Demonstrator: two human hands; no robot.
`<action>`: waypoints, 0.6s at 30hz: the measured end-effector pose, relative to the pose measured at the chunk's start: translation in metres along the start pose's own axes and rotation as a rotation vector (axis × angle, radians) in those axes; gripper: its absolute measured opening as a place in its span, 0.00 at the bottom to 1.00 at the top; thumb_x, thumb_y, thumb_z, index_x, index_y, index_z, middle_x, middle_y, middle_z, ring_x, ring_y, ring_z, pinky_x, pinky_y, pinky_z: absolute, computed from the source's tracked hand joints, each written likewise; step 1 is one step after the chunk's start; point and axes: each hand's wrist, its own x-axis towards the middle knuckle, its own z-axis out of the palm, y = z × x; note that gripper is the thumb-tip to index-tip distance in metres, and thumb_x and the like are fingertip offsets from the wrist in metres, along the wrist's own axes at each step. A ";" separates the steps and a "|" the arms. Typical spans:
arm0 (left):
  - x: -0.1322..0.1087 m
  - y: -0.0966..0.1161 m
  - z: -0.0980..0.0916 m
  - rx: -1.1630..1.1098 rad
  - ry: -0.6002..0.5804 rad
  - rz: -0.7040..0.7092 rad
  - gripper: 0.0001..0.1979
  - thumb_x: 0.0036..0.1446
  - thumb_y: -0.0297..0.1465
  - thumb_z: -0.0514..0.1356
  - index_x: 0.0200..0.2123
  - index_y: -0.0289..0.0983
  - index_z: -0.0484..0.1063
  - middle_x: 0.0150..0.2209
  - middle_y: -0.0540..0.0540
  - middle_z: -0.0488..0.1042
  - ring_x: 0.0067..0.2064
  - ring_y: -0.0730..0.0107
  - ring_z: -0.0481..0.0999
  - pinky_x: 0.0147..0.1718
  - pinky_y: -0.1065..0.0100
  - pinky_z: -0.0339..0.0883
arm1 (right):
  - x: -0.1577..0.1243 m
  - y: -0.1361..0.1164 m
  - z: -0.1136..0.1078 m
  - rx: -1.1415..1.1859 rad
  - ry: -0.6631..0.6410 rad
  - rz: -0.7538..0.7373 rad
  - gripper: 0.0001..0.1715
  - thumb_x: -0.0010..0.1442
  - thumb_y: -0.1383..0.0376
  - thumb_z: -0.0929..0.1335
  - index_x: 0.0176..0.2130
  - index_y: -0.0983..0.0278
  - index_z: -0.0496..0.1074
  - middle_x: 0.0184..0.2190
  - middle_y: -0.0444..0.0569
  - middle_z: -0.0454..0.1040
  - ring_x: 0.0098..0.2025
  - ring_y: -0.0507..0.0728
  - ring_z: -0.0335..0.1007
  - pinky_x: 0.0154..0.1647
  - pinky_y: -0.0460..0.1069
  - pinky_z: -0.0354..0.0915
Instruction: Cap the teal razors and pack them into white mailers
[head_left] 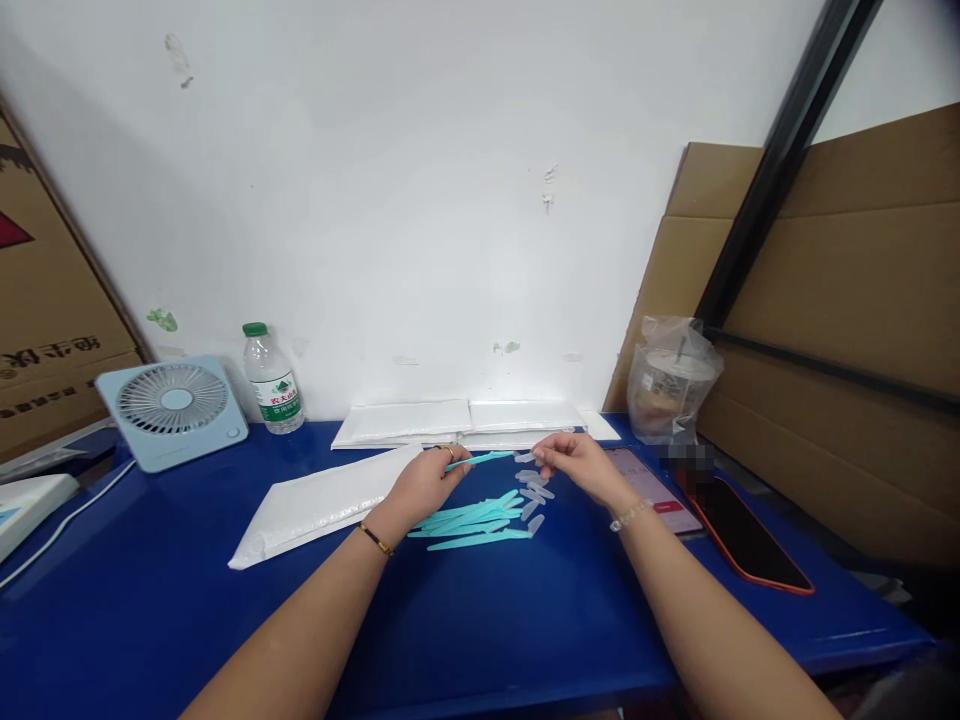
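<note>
My left hand point(426, 480) pinches the handle of a slim turquoise eyebrow razor point(491, 456), held level above the table with its tip to the right. At that tip, the fingers of my right hand point(574, 462) are closed on a small translucent cap point(525, 457). Whether the cap is on the razor or just beside it I cannot tell. Below my hands lies a loose pile of several more turquoise razors point(469, 517). Several loose translucent caps point(534, 490) are scattered right of the pile, and one cap touches the end of the nearest razor.
White padded envelopes point(322, 500) lie left of the pile and along the wall on the blue table point(480, 630). A small fan point(176, 410) and a water bottle point(274, 385) stand back left. At right are two phones point(757, 535) and a bagged drink cup point(671, 385).
</note>
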 end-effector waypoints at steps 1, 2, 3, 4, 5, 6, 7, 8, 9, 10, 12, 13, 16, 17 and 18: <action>0.000 0.000 -0.001 -0.018 0.003 0.000 0.15 0.60 0.40 0.48 0.40 0.39 0.69 0.36 0.47 0.73 0.38 0.65 0.70 0.36 0.69 0.61 | 0.001 0.000 0.002 0.038 0.036 -0.003 0.19 0.51 0.52 0.70 0.30 0.66 0.71 0.23 0.46 0.72 0.23 0.51 0.68 0.28 0.48 0.66; 0.000 0.001 -0.001 -0.041 0.002 0.000 0.15 0.59 0.40 0.48 0.40 0.39 0.69 0.35 0.48 0.73 0.38 0.66 0.70 0.36 0.69 0.61 | 0.001 0.001 0.004 0.078 0.071 -0.009 0.19 0.51 0.52 0.69 0.30 0.66 0.71 0.23 0.46 0.72 0.23 0.51 0.68 0.27 0.47 0.66; 0.000 0.001 -0.002 -0.067 0.000 0.003 0.15 0.59 0.40 0.48 0.39 0.39 0.69 0.34 0.48 0.73 0.37 0.67 0.70 0.36 0.69 0.61 | 0.002 0.001 0.005 0.118 0.104 -0.016 0.19 0.51 0.52 0.70 0.30 0.66 0.70 0.24 0.46 0.72 0.23 0.51 0.68 0.27 0.47 0.65; 0.000 0.002 -0.002 -0.095 -0.004 0.007 0.16 0.59 0.41 0.47 0.39 0.39 0.69 0.34 0.49 0.73 0.36 0.67 0.70 0.36 0.69 0.61 | 0.002 0.001 0.007 0.153 0.131 -0.020 0.19 0.50 0.51 0.70 0.30 0.66 0.70 0.24 0.46 0.72 0.23 0.51 0.68 0.27 0.47 0.65; 0.000 0.002 -0.002 -0.124 -0.011 0.013 0.16 0.59 0.42 0.47 0.38 0.39 0.69 0.33 0.49 0.72 0.36 0.68 0.69 0.36 0.69 0.61 | 0.003 0.001 0.008 0.181 0.149 -0.022 0.19 0.50 0.51 0.70 0.30 0.65 0.70 0.24 0.46 0.72 0.23 0.51 0.68 0.27 0.47 0.66; 0.000 0.002 -0.002 -0.152 -0.018 0.018 0.17 0.59 0.43 0.47 0.38 0.38 0.69 0.33 0.49 0.72 0.36 0.68 0.69 0.36 0.69 0.61 | 0.003 0.001 0.009 0.200 0.158 -0.020 0.20 0.49 0.51 0.71 0.30 0.65 0.70 0.24 0.46 0.72 0.24 0.51 0.69 0.28 0.47 0.66; 0.000 0.002 -0.001 -0.174 -0.024 0.022 0.18 0.59 0.43 0.47 0.37 0.38 0.69 0.33 0.49 0.72 0.36 0.68 0.69 0.36 0.69 0.61 | 0.002 0.001 0.011 0.214 0.159 -0.019 0.20 0.49 0.51 0.71 0.30 0.65 0.70 0.24 0.46 0.72 0.24 0.51 0.69 0.29 0.47 0.66; 0.000 0.002 -0.001 -0.191 -0.029 0.024 0.18 0.59 0.44 0.47 0.37 0.38 0.69 0.33 0.49 0.72 0.36 0.68 0.69 0.36 0.69 0.61 | 0.002 0.001 0.012 0.225 0.157 -0.020 0.20 0.48 0.51 0.71 0.30 0.65 0.70 0.25 0.46 0.72 0.24 0.51 0.69 0.29 0.48 0.67; 0.001 0.002 -0.001 -0.201 -0.032 0.023 0.19 0.59 0.44 0.47 0.37 0.38 0.69 0.33 0.49 0.72 0.36 0.68 0.69 0.36 0.69 0.61 | 0.002 0.001 0.013 0.232 0.151 -0.021 0.20 0.48 0.51 0.71 0.30 0.65 0.71 0.25 0.46 0.72 0.24 0.51 0.69 0.29 0.48 0.67; 0.001 0.002 0.000 -0.209 -0.035 0.022 0.19 0.59 0.44 0.47 0.37 0.37 0.69 0.33 0.49 0.72 0.36 0.68 0.69 0.36 0.69 0.61 | 0.002 0.000 0.015 0.235 0.144 -0.024 0.20 0.48 0.51 0.71 0.31 0.65 0.71 0.25 0.46 0.72 0.24 0.51 0.69 0.29 0.48 0.67; 0.001 0.003 0.001 -0.226 -0.043 0.019 0.18 0.58 0.44 0.47 0.36 0.37 0.69 0.33 0.50 0.72 0.35 0.69 0.69 0.36 0.69 0.62 | 0.001 0.000 0.019 0.234 0.124 -0.025 0.20 0.49 0.52 0.71 0.31 0.65 0.71 0.25 0.46 0.73 0.23 0.51 0.69 0.28 0.47 0.66; 0.002 0.003 0.002 -0.238 -0.054 0.018 0.18 0.58 0.44 0.48 0.36 0.37 0.69 0.33 0.50 0.72 0.35 0.69 0.69 0.36 0.69 0.62 | 0.001 0.000 0.022 0.233 0.107 -0.022 0.19 0.49 0.52 0.71 0.31 0.65 0.71 0.25 0.46 0.73 0.23 0.51 0.69 0.28 0.47 0.66; 0.003 0.002 0.005 -0.281 -0.105 0.029 0.18 0.58 0.44 0.48 0.36 0.38 0.69 0.33 0.50 0.72 0.36 0.70 0.69 0.36 0.70 0.62 | 0.001 0.000 0.030 0.234 0.042 -0.015 0.17 0.51 0.53 0.70 0.31 0.65 0.71 0.25 0.46 0.74 0.23 0.51 0.70 0.28 0.47 0.66; 0.003 0.001 0.005 -0.280 -0.122 0.032 0.18 0.59 0.43 0.47 0.36 0.38 0.69 0.33 0.50 0.72 0.36 0.70 0.69 0.36 0.70 0.62 | 0.001 0.001 0.032 0.232 0.020 -0.014 0.17 0.51 0.53 0.70 0.31 0.65 0.71 0.26 0.46 0.74 0.24 0.51 0.70 0.29 0.47 0.65; 0.003 0.000 0.006 -0.261 -0.129 0.027 0.18 0.59 0.43 0.48 0.36 0.38 0.70 0.34 0.50 0.72 0.36 0.69 0.69 0.36 0.70 0.61 | 0.001 0.002 0.033 0.224 0.003 -0.010 0.17 0.52 0.53 0.70 0.31 0.65 0.71 0.26 0.46 0.73 0.24 0.51 0.70 0.29 0.47 0.65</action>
